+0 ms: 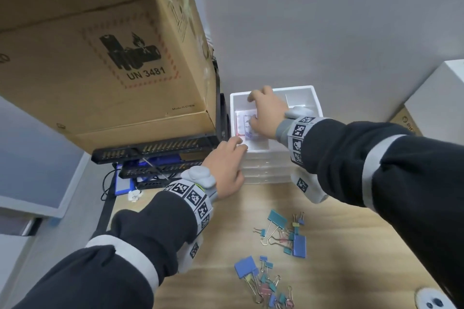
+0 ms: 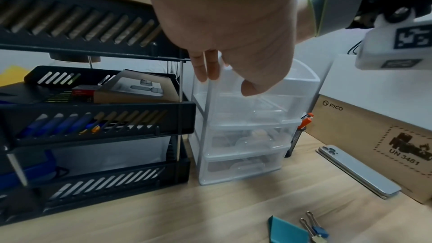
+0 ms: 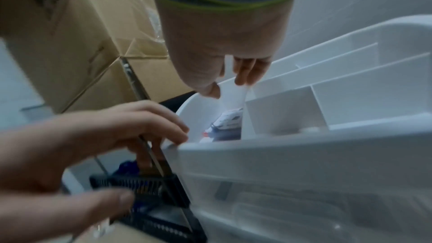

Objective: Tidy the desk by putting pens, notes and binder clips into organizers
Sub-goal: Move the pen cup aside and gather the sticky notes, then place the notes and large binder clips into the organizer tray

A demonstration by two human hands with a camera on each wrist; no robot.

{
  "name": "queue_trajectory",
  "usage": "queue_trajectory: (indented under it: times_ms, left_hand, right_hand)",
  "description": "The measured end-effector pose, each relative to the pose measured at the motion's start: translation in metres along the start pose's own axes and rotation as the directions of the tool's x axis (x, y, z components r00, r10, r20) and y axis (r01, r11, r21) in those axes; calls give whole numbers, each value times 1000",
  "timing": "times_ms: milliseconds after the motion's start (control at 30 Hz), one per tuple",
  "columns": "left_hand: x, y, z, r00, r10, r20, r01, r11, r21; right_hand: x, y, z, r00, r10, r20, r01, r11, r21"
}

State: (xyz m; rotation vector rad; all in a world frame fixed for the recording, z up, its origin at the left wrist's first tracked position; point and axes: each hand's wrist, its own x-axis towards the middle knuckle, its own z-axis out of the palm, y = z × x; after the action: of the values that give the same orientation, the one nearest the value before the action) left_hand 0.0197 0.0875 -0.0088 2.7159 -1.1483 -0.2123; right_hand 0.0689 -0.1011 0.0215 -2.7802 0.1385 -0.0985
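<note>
At the back of the wooden worktop stands a white drawer organizer with an open top tray. In its left compartment lies a printed note. The right hand reaches into that compartment, fingers seemingly pinching the paper. The left hand grips the organizer's front left corner. Coloured binder clips lie scattered on the worktop, nearer the person.
</note>
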Motion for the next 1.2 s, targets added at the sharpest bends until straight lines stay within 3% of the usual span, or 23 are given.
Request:
queue_trajectory:
  times_ms: [100,167,333,433,533,633,800,933,1067,1200]
  left_hand:
    - [4,-5,3,1000,23,-3,-23,1000,-17]
    - [7,-6,5,999,32,-18,-33,999,-27]
    - [6,-6,6,998,43,-40,-44,999,-18]
    - [6,-5,7,998,46,-43,-46,999,7]
    - [1,-2,11,998,37,-53,-37,999,6]
    - [-10,5,19,996,24,-81,-25,1000,-7]
    - [-26,11,28,988,14,-157,-10,1000,27]
    - [-39,14,40,993,23,-116,-16,998,68]
    - [-61,17,69,1000,0,-15,1,999,51]
    - [-80,16,98,990,-29,141,22,998,50]
  right_hand:
    - [-6,-1,10,971,-167,174,214,928,-305]
    - [-8,3,18,964,-123,235,217,875,-432]
    - [-3,5,23,972,-77,223,178,861,-477]
    - [-5,3,27,978,-91,187,159,904,-396]
    - [-17,6,29,987,-164,7,162,973,-162]
    - [-39,11,25,947,-250,-200,261,965,29]
    - [-77,21,22,886,-287,-365,340,937,87]
    - [-114,32,28,932,-164,-323,232,955,184]
    - [-157,45,50,982,-63,-176,97,977,189]
    - [-190,59,77,998,51,-30,-45,980,193]
